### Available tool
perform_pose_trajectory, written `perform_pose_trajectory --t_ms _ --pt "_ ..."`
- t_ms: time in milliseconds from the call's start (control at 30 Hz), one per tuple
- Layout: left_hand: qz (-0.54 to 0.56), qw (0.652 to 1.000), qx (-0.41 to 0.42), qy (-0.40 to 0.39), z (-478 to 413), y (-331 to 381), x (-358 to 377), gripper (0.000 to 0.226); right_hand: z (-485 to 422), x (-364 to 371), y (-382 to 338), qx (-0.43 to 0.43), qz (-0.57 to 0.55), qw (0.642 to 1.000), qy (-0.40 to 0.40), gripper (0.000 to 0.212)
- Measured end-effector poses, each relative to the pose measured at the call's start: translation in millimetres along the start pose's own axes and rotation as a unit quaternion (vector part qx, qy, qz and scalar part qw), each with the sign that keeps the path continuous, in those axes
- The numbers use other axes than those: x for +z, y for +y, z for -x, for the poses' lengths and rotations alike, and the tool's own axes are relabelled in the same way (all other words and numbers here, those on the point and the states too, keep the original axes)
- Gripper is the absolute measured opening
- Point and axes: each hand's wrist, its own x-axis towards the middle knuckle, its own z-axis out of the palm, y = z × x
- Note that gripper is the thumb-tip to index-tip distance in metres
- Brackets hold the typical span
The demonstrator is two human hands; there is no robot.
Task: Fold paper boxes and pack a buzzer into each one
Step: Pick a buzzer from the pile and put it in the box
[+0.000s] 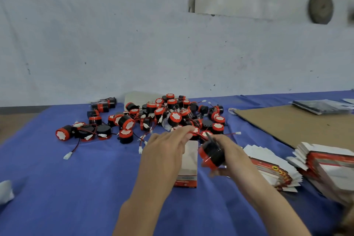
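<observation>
My right hand (227, 152) grips a black buzzer with a red rim (211, 156), held tilted just above the table. My left hand (167, 146) pinches that buzzer's red wire (197, 135) near its fingertips. Between and below the hands stands a folded white paper box with a red band (188, 166), partly hidden by my left hand. Whether its top is open I cannot tell. A pile of several black-and-red buzzers (162, 115) with red wires and white plugs lies behind the hands.
Blue cloth (76, 188) covers the table. Fanned stacks of flat unfolded boxes (274, 168) (329, 166) lie at the right. A brown cardboard sheet (287, 122) sits behind them with a dark packet (321, 106) on it. A white wall rises behind.
</observation>
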Motion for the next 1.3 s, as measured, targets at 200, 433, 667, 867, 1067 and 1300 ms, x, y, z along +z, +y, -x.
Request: perform_pose_trajectory --t_ms 200,433,667,867,1067,1300 --pt "-0.025 0.999 -0.027 -0.035 -7.2 17.9 4.8 0.020 15.2 10.1 10.3 -0.156 0.080 0.984 -0.025 0.021" --pt "0.026 0.998 -0.060 0.003 -11.2 18.3 11.5 0.025 10.8 1.4 1.1 -0.036 -0.108 0.993 -0.011 0.038" --pt "0.016 0.993 -0.060 -0.098 11.7 46.9 56.7 0.028 2.4 -8.8 -4.8 -0.056 -0.431 0.884 0.170 0.031" --pt "0.249 0.949 -0.175 -0.081 21.9 67.4 71.6 0.027 3.6 0.8 4.6 -0.161 -0.248 0.921 0.252 0.026" --pt "0.520 0.775 -0.360 0.000 -3.5 35.1 41.3 0.031 10.5 28.3 14.3 -0.273 -0.109 0.950 0.107 0.030" --pt "0.409 0.836 -0.364 -0.037 -1.0 4.0 34.0 0.027 -1.1 21.3 32.8 -0.246 0.005 0.967 0.074 0.032"
